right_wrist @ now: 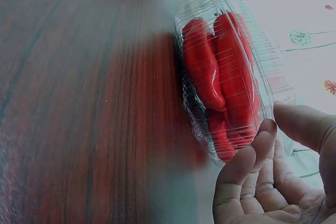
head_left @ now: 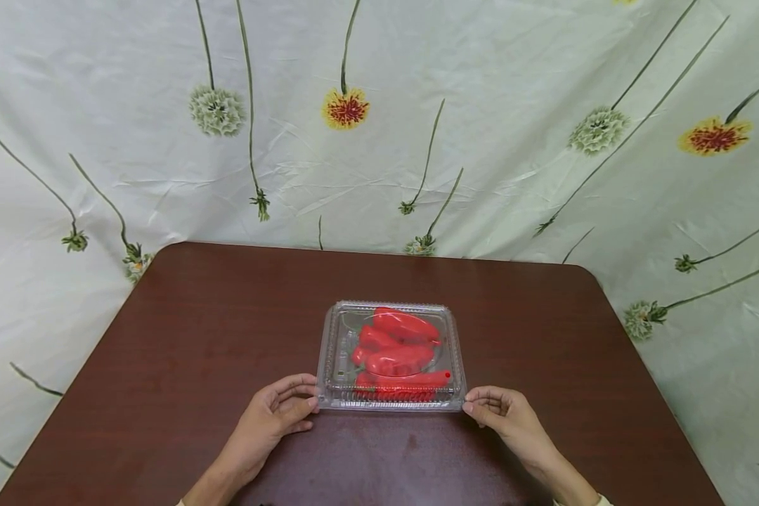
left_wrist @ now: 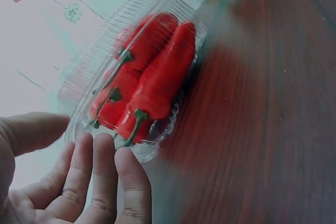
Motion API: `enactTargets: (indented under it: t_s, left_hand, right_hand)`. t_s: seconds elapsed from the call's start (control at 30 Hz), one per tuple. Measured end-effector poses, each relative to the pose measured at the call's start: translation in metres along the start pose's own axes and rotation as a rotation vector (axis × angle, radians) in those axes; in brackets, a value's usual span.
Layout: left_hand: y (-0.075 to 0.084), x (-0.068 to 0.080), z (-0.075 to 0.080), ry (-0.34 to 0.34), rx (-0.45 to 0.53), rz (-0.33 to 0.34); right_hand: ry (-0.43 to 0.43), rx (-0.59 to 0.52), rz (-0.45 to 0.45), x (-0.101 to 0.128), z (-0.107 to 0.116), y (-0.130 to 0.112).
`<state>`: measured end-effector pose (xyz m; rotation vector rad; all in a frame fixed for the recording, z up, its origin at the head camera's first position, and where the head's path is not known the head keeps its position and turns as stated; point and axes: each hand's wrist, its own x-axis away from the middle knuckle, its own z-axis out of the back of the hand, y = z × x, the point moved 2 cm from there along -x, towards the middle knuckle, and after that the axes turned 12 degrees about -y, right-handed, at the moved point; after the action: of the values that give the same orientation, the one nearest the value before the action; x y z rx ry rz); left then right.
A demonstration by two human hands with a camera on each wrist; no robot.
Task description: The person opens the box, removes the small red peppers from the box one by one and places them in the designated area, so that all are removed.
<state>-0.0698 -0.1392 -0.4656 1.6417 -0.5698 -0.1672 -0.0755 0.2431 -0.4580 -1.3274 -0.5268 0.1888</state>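
Both forearms are cut off at the bottom of the head view, and each wrist view shows only the fingers and part of the palm of its own hand. The clear plastic clamshell box (head_left: 391, 357) has ribbed, glossy walls and a closed lid whose glare blurs the contents; inside lie several smooth, long red peppers (head_left: 397, 355) with green stems, their exact number hard to tell. The box sits on the dark reddish-brown wood-grain tabletop (head_left: 196, 337), about midway between its left and right edges and nearer the front edge than the back. The left hand (head_left: 277, 414) rests at the box's near left corner, fingers loosely curled with the tips against the plastic; the right hand (head_left: 502, 414) meets the near right corner the same way. Whether either thumb actually pinches the rim cannot be told. Behind the table hangs a creased pale cloth (head_left: 481, 140) printed with long-stemmed flowers.
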Motion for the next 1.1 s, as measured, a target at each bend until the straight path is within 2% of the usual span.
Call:
enactTargets:
  t_s: [0.23, 0.53, 0.77, 1.1]
  left_hand:
    - [-0.002, -0.002, -0.006, 0.108, -0.099, -0.056]
    - [-0.004, -0.004, -0.014, 0.204, -0.152, -0.045]
    - [-0.001, -0.007, -0.022, 0.192, -0.218, -0.068]
    - [0.004, -0.005, -0.02, 0.189, -0.224, -0.024]
  right_hand:
    - [0.012, -0.004, 0.017, -0.001, -0.001, -0.001]
    - [0.028, -0.006, 0.018, 0.0, -0.003, -0.002]
    - [0.031, -0.015, 0.003, -0.001, -0.005, -0.004]
    - [0.022, -0.024, 0.0, -0.002, -0.003, -0.007]
